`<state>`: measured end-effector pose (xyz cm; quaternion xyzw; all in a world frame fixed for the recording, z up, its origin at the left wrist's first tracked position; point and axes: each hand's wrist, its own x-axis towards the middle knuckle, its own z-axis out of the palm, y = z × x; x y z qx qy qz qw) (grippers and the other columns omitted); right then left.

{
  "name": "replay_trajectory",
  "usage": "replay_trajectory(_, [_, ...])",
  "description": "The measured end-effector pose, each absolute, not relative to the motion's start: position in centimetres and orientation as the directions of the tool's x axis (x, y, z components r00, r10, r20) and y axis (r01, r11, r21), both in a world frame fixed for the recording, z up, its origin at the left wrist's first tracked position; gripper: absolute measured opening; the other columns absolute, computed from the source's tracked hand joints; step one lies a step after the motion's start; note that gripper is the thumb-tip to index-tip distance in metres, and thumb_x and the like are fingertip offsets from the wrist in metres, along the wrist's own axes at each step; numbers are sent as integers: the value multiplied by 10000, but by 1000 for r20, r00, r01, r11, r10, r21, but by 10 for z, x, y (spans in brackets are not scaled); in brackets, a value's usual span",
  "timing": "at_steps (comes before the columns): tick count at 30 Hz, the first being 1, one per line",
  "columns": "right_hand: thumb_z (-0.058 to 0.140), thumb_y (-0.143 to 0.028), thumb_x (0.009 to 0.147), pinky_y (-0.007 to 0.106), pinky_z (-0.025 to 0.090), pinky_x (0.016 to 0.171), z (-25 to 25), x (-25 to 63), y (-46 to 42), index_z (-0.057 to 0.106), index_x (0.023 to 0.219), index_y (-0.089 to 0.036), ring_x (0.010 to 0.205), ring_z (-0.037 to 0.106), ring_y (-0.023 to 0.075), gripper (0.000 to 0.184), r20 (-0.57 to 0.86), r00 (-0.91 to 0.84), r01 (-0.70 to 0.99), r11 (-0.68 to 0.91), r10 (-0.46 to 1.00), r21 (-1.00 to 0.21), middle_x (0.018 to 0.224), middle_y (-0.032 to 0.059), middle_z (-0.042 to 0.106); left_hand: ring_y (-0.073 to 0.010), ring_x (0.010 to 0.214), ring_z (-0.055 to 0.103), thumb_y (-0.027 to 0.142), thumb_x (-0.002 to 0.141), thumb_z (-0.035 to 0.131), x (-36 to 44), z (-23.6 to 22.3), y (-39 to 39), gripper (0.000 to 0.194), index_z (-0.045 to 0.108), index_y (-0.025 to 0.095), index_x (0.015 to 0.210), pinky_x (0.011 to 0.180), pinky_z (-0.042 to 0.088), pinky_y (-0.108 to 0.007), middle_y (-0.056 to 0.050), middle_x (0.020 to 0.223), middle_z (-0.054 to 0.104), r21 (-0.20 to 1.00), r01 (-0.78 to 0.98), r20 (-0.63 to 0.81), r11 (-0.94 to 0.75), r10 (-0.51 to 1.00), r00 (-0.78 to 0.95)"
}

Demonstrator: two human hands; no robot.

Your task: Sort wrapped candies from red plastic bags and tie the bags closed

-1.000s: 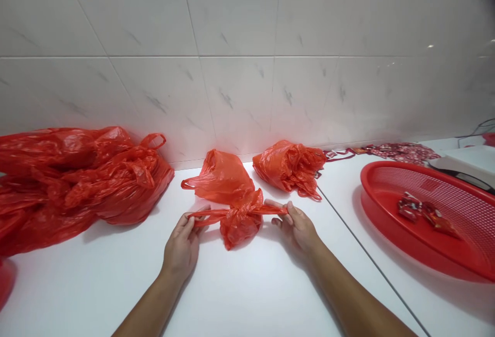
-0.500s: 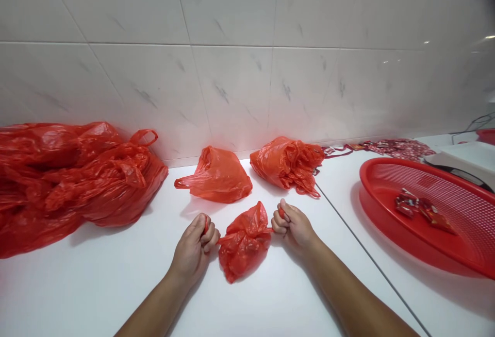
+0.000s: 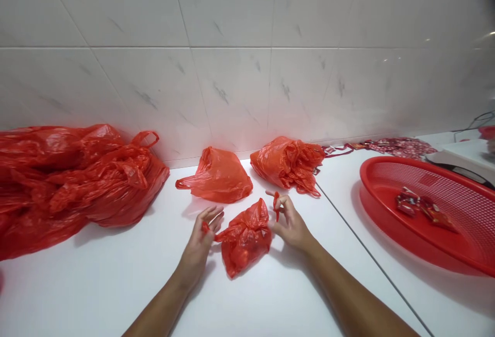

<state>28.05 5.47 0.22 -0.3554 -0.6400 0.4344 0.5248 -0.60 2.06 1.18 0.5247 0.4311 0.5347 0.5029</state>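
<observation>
A small red plastic bag, knotted and bulging with contents I cannot make out, lies on the white table between my hands. My left hand is beside it with fingers stretched out and apart. One red handle strip is looped round its thumb. My right hand, on the other side, has its index finger extended and the rest loosely bent. A red strip hangs round that finger, not gripped. Just behind lies a flatter red bag, its handle pointing left.
A bunched red bag rests against the tiled wall. On the left sits a large heap of red bags. A red basket at the right holds several small wrapped packets. Red patterned packets lie along the wall behind it.
The small bag separated from the flatter bag behind and came nearer to me. My hands clenched on its handles, then loosened, and the fingers spread with the strips still looped on them.
</observation>
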Motion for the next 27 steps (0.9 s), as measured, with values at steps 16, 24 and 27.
replay_trajectory(16, [793,-168,717,373,523,972,35,249,20,584,1431,-345,1229,608,282,765,54,-538,383,301,841,-873,1474,86,528,-421,1518,439,229,622,988,27,12,-1,1081,477,389,1562,1209,467,-632,-96,1673,408,617,669,233,-414,908,347])
replay_trajectory(24, [669,-99,754,357,489,1002,25,243,22,561,1438,-286,1199,591,270,717,97,-559,416,380,823,-826,1432,102,545,-345,1388,550,234,731,919,28,12,2,771,582,350,1415,1151,523,-559,-91,1497,539,673,601,280,-432,900,334])
replay_trajectory(27, [647,-93,774,359,482,1013,25,242,21,532,1490,-283,1194,589,269,749,95,-575,438,404,812,-803,1426,109,542,-341,1379,549,341,799,887,26,11,2,677,588,333,1407,1148,517,-550,-101,1484,540,675,595,275,-436,897,346])
